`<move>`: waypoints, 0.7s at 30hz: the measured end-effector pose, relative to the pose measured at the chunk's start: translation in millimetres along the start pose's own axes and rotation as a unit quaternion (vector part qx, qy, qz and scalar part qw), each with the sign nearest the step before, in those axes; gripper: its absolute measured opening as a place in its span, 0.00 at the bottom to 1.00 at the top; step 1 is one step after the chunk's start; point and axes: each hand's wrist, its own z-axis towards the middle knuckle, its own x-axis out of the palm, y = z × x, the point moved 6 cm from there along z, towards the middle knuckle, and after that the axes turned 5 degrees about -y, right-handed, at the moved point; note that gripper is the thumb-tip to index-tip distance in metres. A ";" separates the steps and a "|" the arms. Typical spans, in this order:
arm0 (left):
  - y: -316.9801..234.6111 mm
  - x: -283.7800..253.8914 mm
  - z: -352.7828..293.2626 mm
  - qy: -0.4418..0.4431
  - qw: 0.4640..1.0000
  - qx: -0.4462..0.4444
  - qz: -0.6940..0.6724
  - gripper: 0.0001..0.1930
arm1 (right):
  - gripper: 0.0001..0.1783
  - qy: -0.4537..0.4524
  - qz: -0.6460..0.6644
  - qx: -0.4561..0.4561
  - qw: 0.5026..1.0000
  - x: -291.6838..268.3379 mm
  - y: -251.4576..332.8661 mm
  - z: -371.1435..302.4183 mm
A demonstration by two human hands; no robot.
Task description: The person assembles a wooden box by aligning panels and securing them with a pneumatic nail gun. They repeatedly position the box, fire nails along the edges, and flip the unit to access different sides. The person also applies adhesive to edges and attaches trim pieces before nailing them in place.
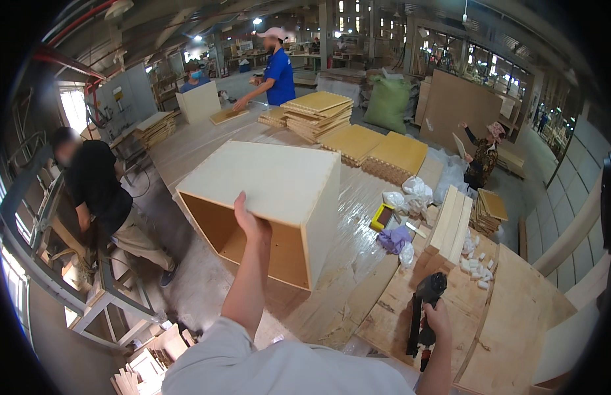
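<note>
Gripping the near top edge of a pale wooden cabinet box (272, 197) with my left hand (249, 220), fingers curled over its rim, I steady it on the plastic-covered workbench (358, 197). My right hand (439, 316), well apart at lower right, is closed around a black nail gun (424, 309) over plywood sheets (516, 316).

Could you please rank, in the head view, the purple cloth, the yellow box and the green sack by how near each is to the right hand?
From the right hand, which grips a black nail gun:
1. Purple cloth, just up and left on the table.
2. Yellow box, slightly beyond the cloth, further left.
3. Green sack, far off at the table's far end.
</note>
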 end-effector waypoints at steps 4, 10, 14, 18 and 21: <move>58.9 13.2 3.7 -0.032 0.979 -0.027 0.197 0.23 | 0.14 -0.021 -0.006 -0.035 0.999 6.8 6.9 1.8; 91.2 37.6 -60.5 0.178 0.904 -0.354 0.161 0.22 | 0.14 -0.016 0.009 -0.028 0.999 11.5 9.4 -2.7; -19.7 53.6 -105.6 0.522 0.728 -0.386 0.219 0.26 | 0.15 -0.030 0.012 -0.004 0.999 0.6 7.1 -9.0; -149.0 34.9 6.8 0.473 0.875 -0.100 -0.007 0.17 | 0.14 -0.051 -0.014 0.022 0.998 0.8 10.2 -13.3; -185.4 -25.7 123.0 0.252 0.966 0.034 -0.045 0.14 | 0.14 -0.058 0.001 0.035 0.998 5.6 14.5 -15.4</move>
